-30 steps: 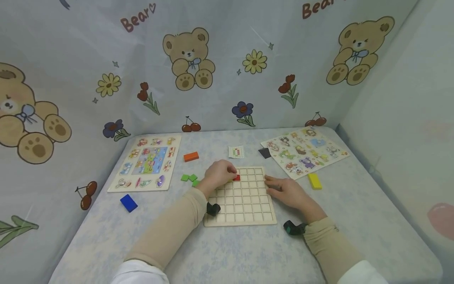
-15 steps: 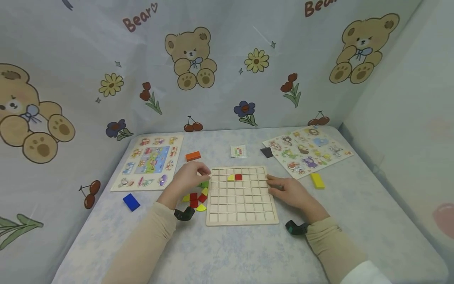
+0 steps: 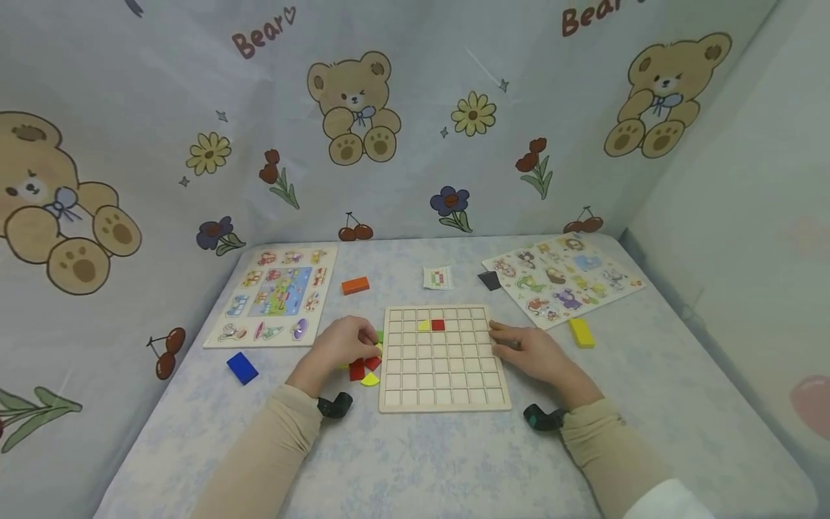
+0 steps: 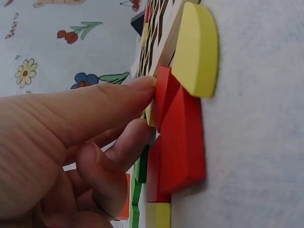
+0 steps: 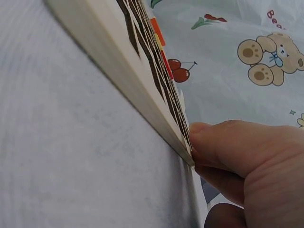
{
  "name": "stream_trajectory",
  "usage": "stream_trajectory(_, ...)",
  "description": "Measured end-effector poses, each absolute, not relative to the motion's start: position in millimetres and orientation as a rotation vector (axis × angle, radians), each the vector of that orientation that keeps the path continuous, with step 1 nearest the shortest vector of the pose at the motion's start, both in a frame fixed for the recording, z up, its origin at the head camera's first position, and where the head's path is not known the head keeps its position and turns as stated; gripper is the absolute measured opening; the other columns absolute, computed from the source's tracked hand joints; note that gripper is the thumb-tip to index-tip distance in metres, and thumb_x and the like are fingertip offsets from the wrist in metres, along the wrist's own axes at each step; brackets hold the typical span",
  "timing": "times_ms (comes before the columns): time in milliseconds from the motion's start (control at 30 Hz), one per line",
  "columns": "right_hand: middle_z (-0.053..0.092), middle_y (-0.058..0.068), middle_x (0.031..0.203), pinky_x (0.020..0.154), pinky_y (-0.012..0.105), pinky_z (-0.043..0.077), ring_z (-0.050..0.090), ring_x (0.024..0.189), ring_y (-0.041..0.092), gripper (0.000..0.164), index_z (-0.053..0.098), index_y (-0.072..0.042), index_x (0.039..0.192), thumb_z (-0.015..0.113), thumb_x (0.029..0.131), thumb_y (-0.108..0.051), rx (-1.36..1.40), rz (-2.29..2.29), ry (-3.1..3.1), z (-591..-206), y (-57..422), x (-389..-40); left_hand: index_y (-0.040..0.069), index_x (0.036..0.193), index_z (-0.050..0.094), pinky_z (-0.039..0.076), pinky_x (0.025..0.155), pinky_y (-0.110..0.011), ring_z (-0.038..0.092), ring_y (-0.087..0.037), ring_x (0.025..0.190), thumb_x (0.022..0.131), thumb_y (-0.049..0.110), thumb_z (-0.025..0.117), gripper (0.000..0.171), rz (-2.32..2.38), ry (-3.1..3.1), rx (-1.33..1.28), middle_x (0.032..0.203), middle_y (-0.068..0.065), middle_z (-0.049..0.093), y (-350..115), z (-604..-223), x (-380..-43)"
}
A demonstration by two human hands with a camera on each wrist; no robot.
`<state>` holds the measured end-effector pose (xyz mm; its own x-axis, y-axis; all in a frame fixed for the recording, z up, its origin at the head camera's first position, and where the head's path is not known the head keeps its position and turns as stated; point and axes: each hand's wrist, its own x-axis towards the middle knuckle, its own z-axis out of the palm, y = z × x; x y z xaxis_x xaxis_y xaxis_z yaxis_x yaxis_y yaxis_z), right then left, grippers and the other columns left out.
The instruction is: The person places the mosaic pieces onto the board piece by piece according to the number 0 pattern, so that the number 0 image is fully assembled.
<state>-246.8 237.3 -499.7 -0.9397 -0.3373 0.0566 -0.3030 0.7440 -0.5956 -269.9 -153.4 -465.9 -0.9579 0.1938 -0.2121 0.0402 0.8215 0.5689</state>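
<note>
Pinch, left hand: thumb and forefinger closed, as I read it, on a yellow piece, most of it hidden by the fingertips. Location: loose pile, just left of the board.

Right hand: thumb and fingers touching the board's right edge. Clamping or merely resting, I cannot tell from where I stand.

Yellow piece, handling: small; probably light, rigid, smooth-painted, a little slippery, hardly fragile. Best taken by the side edges with two fingertips, underside left free for seating in a cell.

Reds: thick, straight-sided, lying against one another beside the pinch. Likely to be dragged along if the fingers spread wide.

Loose quarter: yellow, one side curved, at the near end of the pile. Its straight sides should give the surer hold; the curve may roll out of a pinch.

Board: pale, flat, gridded. Likely stiff, and light enough to skid if nudged; best held at the rim, clear of the cells. Seated in it, side by side towards the far edge: set yellow, set red.

Card: beyond the board; paper by its look, easily creased, best lifted by a corner.
</note>
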Motion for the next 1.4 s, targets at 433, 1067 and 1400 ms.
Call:
stream_trajectory(433,0.053,-0.001,0.153,0.076,0.032,0.044,0.067,0.107,0.024,0.041,0.068,-0.014,0.136,0.07,0.099,-0.031,-0.499,-1.0,2.869,-504,239,-245,0.017,0.096,0.072,0.05,0.068,-0.03,0.062,-0.015,0.075,0.086,0.024,0.085,0.017,0.899,2.717,0.239,0.086,0.003,0.068,-151,-469,-269)
stream_trajectory(1067,0.053,-0.002,0.153,0.104,0.052,0.049,0.052,0.14,0.032,0.041,0.068,-0.015,0.137,0.069,0.099,-0.032,-0.52,-0.991,2.881,-505,241,-245,0.017,0.098,0.069,0.051,0.066,-0.032,0.063,-0.019,0.078,0.09,0.023,0.079,0.014,1.047,2.642,0.259,0.091,-0.002,0.068,-152,-460,-274)
stream_trajectory(1400,0.052,-0.002,0.154,0.091,0.04,0.05,0.057,0.135,0.03,0.042,0.066,-0.015,0.138,0.07,0.099,-0.031,-0.579,-0.948,2.883,-504,240,-248,0.021,0.097,0.069,0.051,0.068,-0.034,0.062,-0.019,0.081,0.093,0.026,0.077,0.01,1.069,2.643,0.476,0.091,-0.001,0.067,-113,-446,-295)
